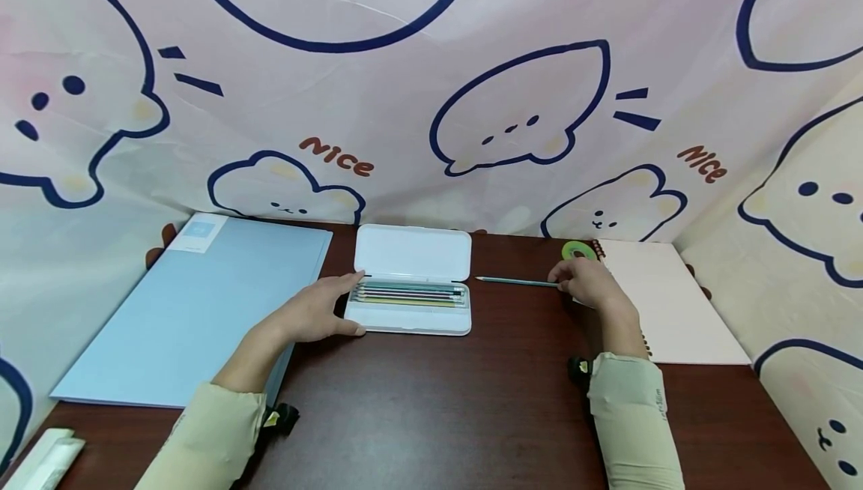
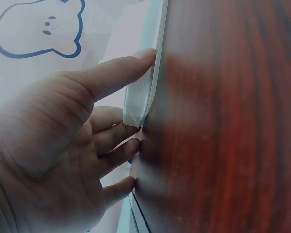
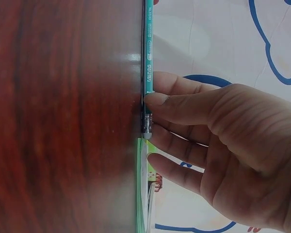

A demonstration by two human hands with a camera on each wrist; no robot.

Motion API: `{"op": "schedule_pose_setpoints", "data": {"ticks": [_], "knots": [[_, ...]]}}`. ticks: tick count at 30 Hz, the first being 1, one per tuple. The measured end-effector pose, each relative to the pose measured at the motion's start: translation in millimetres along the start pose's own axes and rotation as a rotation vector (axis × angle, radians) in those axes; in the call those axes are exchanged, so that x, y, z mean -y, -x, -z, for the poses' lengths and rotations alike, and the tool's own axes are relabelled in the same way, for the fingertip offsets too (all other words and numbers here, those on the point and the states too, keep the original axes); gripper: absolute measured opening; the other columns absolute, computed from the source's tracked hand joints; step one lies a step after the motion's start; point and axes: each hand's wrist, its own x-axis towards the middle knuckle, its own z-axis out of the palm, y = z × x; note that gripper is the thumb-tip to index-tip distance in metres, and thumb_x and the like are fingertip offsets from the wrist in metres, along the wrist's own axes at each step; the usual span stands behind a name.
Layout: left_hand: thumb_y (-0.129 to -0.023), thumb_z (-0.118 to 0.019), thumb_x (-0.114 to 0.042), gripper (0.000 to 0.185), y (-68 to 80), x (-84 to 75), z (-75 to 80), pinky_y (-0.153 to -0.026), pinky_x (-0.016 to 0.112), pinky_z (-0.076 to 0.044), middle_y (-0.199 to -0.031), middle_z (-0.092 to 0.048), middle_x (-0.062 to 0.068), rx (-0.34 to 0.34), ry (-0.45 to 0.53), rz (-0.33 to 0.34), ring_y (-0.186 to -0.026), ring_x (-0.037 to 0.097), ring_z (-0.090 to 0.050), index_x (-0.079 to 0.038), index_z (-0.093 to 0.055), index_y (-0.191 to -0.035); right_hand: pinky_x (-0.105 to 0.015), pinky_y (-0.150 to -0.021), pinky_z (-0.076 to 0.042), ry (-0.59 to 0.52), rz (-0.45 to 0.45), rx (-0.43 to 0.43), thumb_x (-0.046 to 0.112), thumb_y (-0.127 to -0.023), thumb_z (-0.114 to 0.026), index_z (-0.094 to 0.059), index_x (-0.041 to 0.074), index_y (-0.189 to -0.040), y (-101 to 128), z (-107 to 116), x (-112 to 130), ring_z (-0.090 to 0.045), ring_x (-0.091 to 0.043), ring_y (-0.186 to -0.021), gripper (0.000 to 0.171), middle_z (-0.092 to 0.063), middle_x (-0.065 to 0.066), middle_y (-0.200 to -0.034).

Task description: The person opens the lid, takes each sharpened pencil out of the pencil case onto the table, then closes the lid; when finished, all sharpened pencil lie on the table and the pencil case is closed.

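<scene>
Head view, left to right: white packet point(image 1: 42, 460) at the desk's point(image 1: 431, 415) near left corner; light blue folder point(image 1: 195, 303) lying flat; left hand point(image 1: 313, 312), fingers straight, resting against the left end of an open white pencil case point(image 1: 411, 288), grip not curled round it. Case lid lies flat behind; tray holds a row of pencils point(image 1: 409, 295). Just right of the case, a teal pencil point(image 1: 515, 281) lies flat on the desk; right hand point(image 1: 588, 280) pinches its eraser end between thumb and fingertips. Green tape roll point(image 1: 580, 251) behind that hand; spiral notebook point(image 1: 667, 303) at far right.
</scene>
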Motion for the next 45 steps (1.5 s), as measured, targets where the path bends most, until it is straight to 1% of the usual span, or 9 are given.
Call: {"op": "schedule_pose_setpoints", "data": {"ticks": [10,16,20,24,28,31,38,41,45], "knots": [[-0.083,-0.084,-0.036,0.098,-0.6,-0.5,-0.7,-0.115,0.062,-0.035,-0.159,-0.040,0.022,0.000,0.006,-0.002,-0.146,0.042,-0.038,-0.002,-0.031,-0.158,-0.043,-0.079,-0.050,-0.017,-0.004,0.004,0.003,-0.095,-0.063,-0.075,0.012,-0.103,1,2,1,-0.058,-0.027,-0.092,0.017,-0.072,-0.007,-0.098],[-0.083,-0.084,-0.035,0.098,0.0,0.2,-0.5,-0.115,0.062,-0.035,-0.159,-0.040,0.021,0.001,0.010,0.002,-0.146,0.041,-0.039,-0.002,-0.030,-0.158,-0.052,-0.089,-0.052,-0.047,0.008,-0.052,0.008,-0.096,-0.066,-0.074,0.011,-0.111,5,8,4,-0.062,-0.032,-0.104,0.017,-0.073,-0.013,-0.111],[-0.083,-0.084,-0.036,0.098,-0.4,-0.7,0.6,-0.115,0.062,-0.034,-0.160,-0.039,0.022,-0.001,0.000,0.005,-0.146,0.043,-0.038,-0.002,-0.030,-0.158,-0.052,-0.091,-0.053,-0.091,0.054,-0.087,0.012,-0.098,-0.066,-0.073,0.008,-0.115,6,11,14,-0.063,-0.033,-0.107,0.019,-0.071,-0.014,-0.116],[-0.084,-0.083,-0.038,0.098,-0.4,-1.0,0.8,-0.115,0.062,-0.034,-0.159,-0.039,0.022,0.001,-0.011,0.004,-0.146,0.043,-0.037,-0.002,-0.031,-0.158,-0.049,-0.089,-0.054,-0.108,0.128,-0.102,0.017,-0.098,-0.067,-0.073,0.011,-0.116,5,10,33,-0.063,-0.029,-0.104,0.020,-0.072,-0.011,-0.117],[-0.083,-0.083,-0.038,0.097,0.8,-0.7,-0.2,-0.115,0.062,-0.035,-0.159,-0.040,0.022,-0.003,-0.009,0.004,-0.145,0.043,-0.038,-0.002,-0.032,-0.158,-0.048,-0.090,-0.054,-0.126,0.196,-0.080,0.022,-0.098,-0.067,-0.073,0.015,-0.118,5,7,59,-0.064,-0.025,-0.105,0.021,-0.073,-0.006,-0.118],[-0.083,-0.084,-0.037,0.097,0.3,-0.5,-0.9,-0.115,0.062,-0.035,-0.159,-0.041,0.022,-0.008,-0.006,0.001,-0.145,0.043,-0.039,-0.002,-0.032,-0.158,-0.047,-0.090,-0.053,-0.140,0.242,-0.065,0.022,-0.098,-0.068,-0.074,0.017,-0.118,4,2,79,-0.064,-0.022,-0.102,0.021,-0.074,-0.002,-0.117],[-0.082,-0.085,-0.035,0.098,1.4,-0.9,0.4,-0.113,0.063,-0.037,-0.157,-0.043,0.022,-0.020,-0.007,-0.010,-0.143,0.043,-0.042,0.000,-0.034,-0.157,-0.039,-0.090,-0.053,-0.175,0.312,-0.009,0.021,-0.096,-0.071,-0.075,0.020,-0.115,-1,-16,117,-0.061,-0.016,-0.097,0.019,-0.075,0.005,-0.112],[-0.082,-0.085,-0.034,0.098,2.3,-1.2,-0.1,-0.114,0.063,-0.036,-0.157,-0.043,0.022,-0.026,-0.002,-0.002,-0.143,0.042,-0.042,0.000,-0.033,-0.157,-0.036,-0.087,-0.052,-0.168,0.352,0.016,0.019,-0.096,-0.071,-0.076,0.019,-0.115,-2,-24,130,-0.061,-0.014,-0.094,0.019,-0.075,0.006,-0.109],[-0.081,-0.085,-0.036,0.098,2.8,-2.5,-2.0,-0.113,0.063,-0.036,-0.157,-0.043,0.022,-0.023,0.005,0.000,-0.143,0.043,-0.041,-0.001,-0.033,-0.157,-0.034,-0.087,-0.052,-0.161,0.371,0.054,0.017,-0.096,-0.071,-0.076,0.019,-0.116,-2,-34,143,-0.060,-0.013,-0.092,0.021,-0.076,0.005,-0.110]]}}
